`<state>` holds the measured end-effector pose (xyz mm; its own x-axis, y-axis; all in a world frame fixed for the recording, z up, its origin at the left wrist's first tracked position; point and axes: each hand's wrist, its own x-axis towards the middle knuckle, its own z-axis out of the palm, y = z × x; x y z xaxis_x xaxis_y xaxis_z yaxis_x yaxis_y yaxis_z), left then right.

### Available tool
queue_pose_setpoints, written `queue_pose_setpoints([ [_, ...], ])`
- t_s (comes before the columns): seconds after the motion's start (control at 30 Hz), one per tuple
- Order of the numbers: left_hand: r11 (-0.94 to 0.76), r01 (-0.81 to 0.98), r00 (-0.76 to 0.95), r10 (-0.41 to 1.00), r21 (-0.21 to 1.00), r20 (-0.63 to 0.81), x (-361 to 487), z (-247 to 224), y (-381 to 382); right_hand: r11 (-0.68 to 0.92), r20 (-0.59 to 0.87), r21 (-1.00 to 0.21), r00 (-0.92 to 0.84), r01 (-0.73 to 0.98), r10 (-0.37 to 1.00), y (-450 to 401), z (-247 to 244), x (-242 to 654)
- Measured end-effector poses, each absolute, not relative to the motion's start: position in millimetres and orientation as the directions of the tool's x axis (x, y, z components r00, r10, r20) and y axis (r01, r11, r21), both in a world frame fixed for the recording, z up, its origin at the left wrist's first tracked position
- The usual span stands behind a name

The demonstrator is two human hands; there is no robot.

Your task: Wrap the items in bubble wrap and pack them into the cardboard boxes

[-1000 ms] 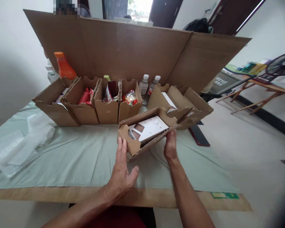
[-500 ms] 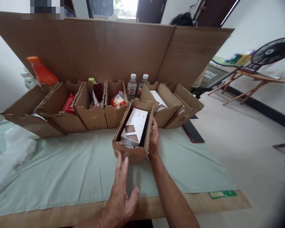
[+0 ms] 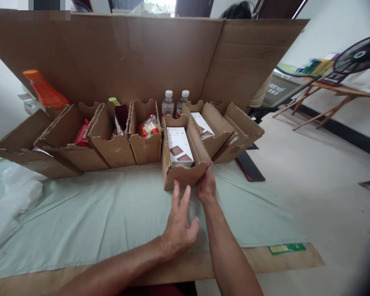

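Note:
A cardboard bin (image 3: pixel 185 174) with a white box (image 3: pixel 179 144) inside juts forward from a row of similar bins. My left hand (image 3: pixel 180 224) has its fingers spread, fingertips at the lower front of this bin. At the bin's front right corner is my right hand (image 3: pixel 207 186), its fingers curled and partly hidden against the side. Left of it stands a bin with a red and clear packet (image 3: pixel 149 126). To the right, another bin holds a second white box (image 3: pixel 202 124). Two clear bottles (image 3: pixel 167 105) stand behind the jutting bin.
A tall cardboard panel (image 3: pixel 135 53) rises behind the row. An orange bottle (image 3: pixel 46 90) leans at the left. Clear plastic wrap (image 3: pixel 15 201) lies on the green cloth (image 3: pixel 111 222). A dark phone-like slab (image 3: pixel 249 166) is at the right; a fan (image 3: pixel 359 55) stands beyond.
The bin with the white box has moved away from me and slightly right, into the gap in the row. Both hands moved along with it, and the view has shifted a little.

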<state>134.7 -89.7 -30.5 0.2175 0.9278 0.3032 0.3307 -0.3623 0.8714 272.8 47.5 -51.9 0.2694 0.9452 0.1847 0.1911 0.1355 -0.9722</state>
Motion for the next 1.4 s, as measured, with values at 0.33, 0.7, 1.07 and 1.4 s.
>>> queue_pose_setpoints([
  [0.33,-0.347,0.403,0.179,0.937,0.847,0.298,133,-43,9,0.025,0.037,-0.999,0.431,0.032,0.901,48,-66,262],
  [0.7,-0.353,0.462,0.403,0.901,0.814,0.162,89,-56,-38,0.145,0.203,-0.968,0.295,0.205,0.934,26,-24,234],
  [1.07,-0.290,0.317,0.370,0.915,0.903,0.164,-11,-61,-170,0.337,0.292,-0.514,-0.208,0.789,0.933,83,79,120],
  [1.4,0.014,0.274,0.022,1.000,0.962,-0.021,-38,-28,-156,0.395,0.407,-0.646,-0.142,0.654,0.902,13,79,139],
])
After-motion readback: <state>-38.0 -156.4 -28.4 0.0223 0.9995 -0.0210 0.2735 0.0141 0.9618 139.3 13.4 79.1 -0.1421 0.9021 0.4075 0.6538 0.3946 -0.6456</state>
